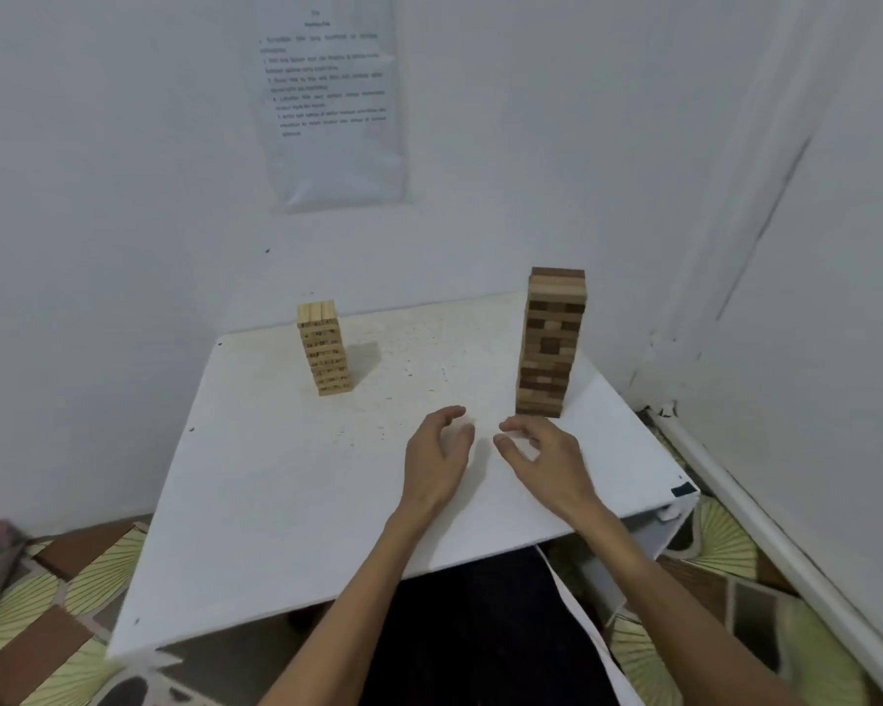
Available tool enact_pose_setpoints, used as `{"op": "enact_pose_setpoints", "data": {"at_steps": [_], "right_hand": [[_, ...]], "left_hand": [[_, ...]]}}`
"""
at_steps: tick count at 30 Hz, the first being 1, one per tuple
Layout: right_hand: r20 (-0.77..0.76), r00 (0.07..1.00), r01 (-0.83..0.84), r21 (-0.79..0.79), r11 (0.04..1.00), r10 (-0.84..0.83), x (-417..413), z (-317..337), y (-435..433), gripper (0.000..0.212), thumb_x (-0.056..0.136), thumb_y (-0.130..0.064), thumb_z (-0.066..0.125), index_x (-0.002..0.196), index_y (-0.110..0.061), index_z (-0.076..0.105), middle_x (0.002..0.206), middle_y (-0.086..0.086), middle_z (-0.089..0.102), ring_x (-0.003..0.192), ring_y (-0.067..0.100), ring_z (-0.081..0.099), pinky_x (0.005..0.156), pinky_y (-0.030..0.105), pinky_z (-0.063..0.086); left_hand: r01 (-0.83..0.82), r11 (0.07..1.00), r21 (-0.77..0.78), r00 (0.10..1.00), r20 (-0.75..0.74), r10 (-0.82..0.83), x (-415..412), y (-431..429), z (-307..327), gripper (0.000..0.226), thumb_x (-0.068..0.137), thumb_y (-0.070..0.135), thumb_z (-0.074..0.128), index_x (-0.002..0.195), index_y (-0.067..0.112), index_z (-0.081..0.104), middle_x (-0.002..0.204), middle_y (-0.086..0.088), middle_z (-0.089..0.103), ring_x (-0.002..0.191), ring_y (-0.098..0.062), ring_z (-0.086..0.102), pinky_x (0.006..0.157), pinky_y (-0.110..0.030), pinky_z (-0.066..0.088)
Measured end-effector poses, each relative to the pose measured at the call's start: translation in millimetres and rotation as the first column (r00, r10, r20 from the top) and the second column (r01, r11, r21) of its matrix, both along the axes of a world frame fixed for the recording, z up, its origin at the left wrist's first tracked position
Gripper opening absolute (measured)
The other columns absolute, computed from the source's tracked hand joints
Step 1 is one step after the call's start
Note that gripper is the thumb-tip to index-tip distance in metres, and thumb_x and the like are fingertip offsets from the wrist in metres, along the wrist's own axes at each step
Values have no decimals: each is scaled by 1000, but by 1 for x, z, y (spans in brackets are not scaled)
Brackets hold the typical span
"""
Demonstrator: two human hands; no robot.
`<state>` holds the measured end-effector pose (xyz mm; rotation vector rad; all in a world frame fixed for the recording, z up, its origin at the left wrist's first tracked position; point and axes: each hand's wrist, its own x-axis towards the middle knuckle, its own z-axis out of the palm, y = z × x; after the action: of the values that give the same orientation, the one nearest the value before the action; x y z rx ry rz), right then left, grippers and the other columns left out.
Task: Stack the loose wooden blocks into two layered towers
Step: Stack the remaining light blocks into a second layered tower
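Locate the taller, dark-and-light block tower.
In the head view, the taller tower stands upright on the right side of the white table, just beyond the right hand; the shorter pale tower is well to its left.

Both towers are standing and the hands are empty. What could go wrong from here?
1. The right hand is close to the foot of the tall mixed-wood tower; a small forward slip could topple it.
2. That tower stands near the right edge of the table, so a fall would likely send blocks to the floor.
3. The left hand is also low over the table; a bump might shake the shorter pale tower.
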<state>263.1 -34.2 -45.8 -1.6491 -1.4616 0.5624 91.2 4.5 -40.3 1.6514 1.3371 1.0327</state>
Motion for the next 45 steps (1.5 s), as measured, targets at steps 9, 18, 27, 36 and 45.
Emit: {"op": "enact_pose_setpoints", "data": {"at_steps": [9,18,27,36,45], "right_hand": [[201,970,173,-168,970,-138,77,18,-3,65,86,-43,80,140,-20,52,136,2,65,125,22,59,105,33,44],[4,1000,-12,-241,970,13,122,11,45,111,74,-39,92,159,-27,21,147,-7,55,125,14,51,104,40,48],[-23,991,-137,-216,967,135,135,3,70,112,69,-43,95,157,-31,27,121,-26,59,116,0,56,88,22,40],[-23,993,-116,-177,977,114,135,-1,75,107,65,-41,97,152,-36,35,118,-26,63,102,-16,58,73,10,41],[-15,982,-186,-153,971,186,115,2,97,103,69,-36,96,153,-30,37,126,-11,68,69,-16,54,71,16,39]], "left_hand": [[213,975,-67,946,-238,-223,54,32,9,94,81,37,85,155,22,28,152,1,49,135,-21,50,110,-37,42],[296,933,-203,928,-170,-331,70,92,4,126,73,32,93,161,25,4,153,5,49,140,-18,43,107,-32,36],[374,906,-198,902,-148,-405,75,112,-4,123,70,34,95,160,34,10,143,9,54,126,-10,46,103,-32,38],[421,901,-104,879,-198,-433,70,117,-3,124,70,37,94,162,30,11,142,6,60,129,-8,50,104,-27,34],[368,928,-60,901,-222,-371,43,128,-6,125,64,49,94,160,34,16,137,12,62,132,-7,51,116,-41,39]]}}
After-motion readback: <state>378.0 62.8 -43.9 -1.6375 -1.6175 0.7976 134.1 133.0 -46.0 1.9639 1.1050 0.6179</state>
